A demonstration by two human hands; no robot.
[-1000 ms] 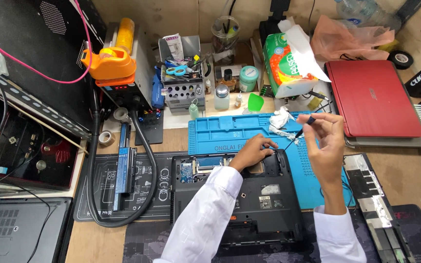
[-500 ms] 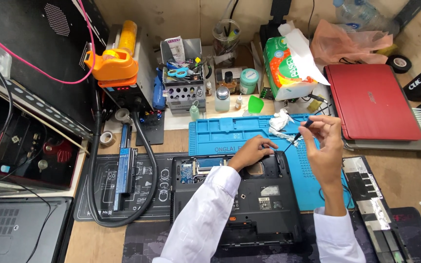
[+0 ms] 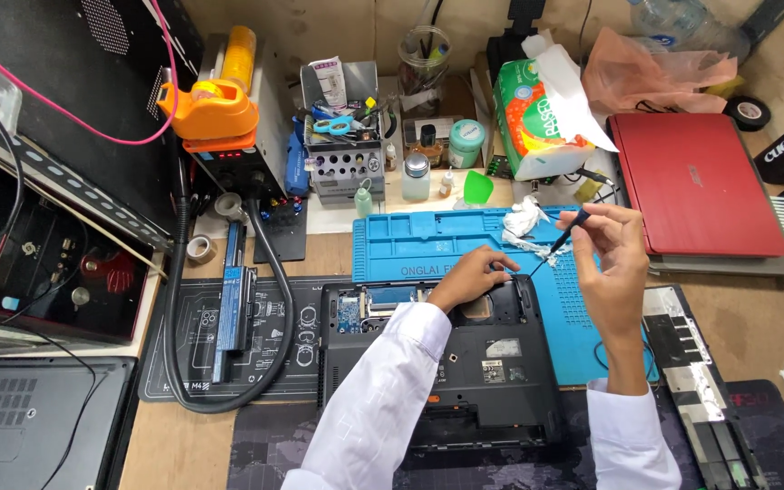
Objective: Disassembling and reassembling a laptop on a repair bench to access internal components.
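Head view: left hand (image 3: 469,277) rests curled on laptop (image 3: 465,363) top edge, gripping nothing visible; right hand (image 3: 614,259) pinches screwdriver (image 3: 557,243) over blue mat (image 3: 428,245).

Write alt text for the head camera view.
A person's right hand points a thin black screwdriver at an opened black laptop on a blue repair mat; the left hand rests on it. A closed red laptop lies right.

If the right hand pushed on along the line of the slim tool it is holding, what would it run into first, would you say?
The right hand holds a thin dark screwdriver slanting down-left. Its tip sits just above the top right corner of the opened black laptop base, beside the left hand. It would likely meet that corner first, though depth is unclear.
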